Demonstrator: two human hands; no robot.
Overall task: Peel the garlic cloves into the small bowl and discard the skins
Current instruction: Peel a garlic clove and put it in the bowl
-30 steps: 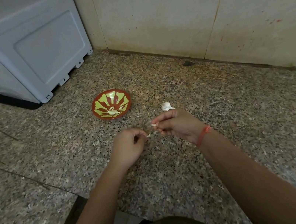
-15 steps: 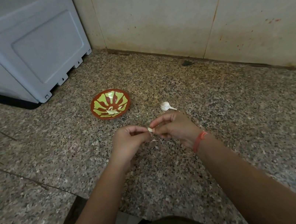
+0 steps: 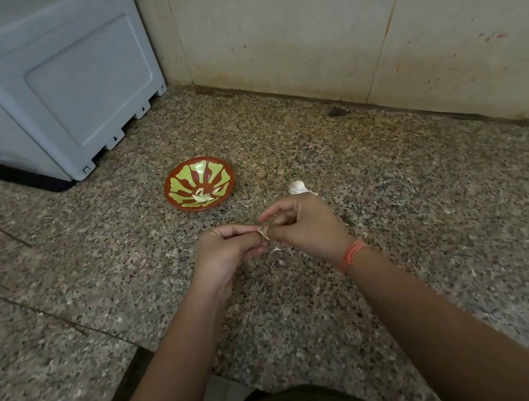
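1. Pinching one garlic clove point(image 3: 263, 233) between them, the left hand point(image 3: 226, 251) and right hand point(image 3: 305, 228) meet fingertip to fingertip. Both sets of fingers are curled narrow round it, probably so one hand steadies the clove while the other works the skin loose. The clove is too small to show how much skin is left; it seems partly stripped.
2. The hands hang low over the floor point(image 3: 430, 208), so loosened skins point(image 3: 278, 249) drop straight beneath the fingers, where a few pale scraps lie.
3. The small bowl point(image 3: 183, 175) stands beyond the left fingertips, apart from them, with peeled cloves point(image 3: 202, 197) in its bottom. Its low rim and open top should let a clove be dropped in from above.
4. The garlic bulb point(image 3: 297, 187) lies just behind the right knuckles, handy for the next clove.
5. From the fingers to the bowl the way runs over open floor. The grey box point(image 3: 49, 95) and the wall point(image 3: 300, 38) stand well beyond the bowl, too far to hem the hands in.
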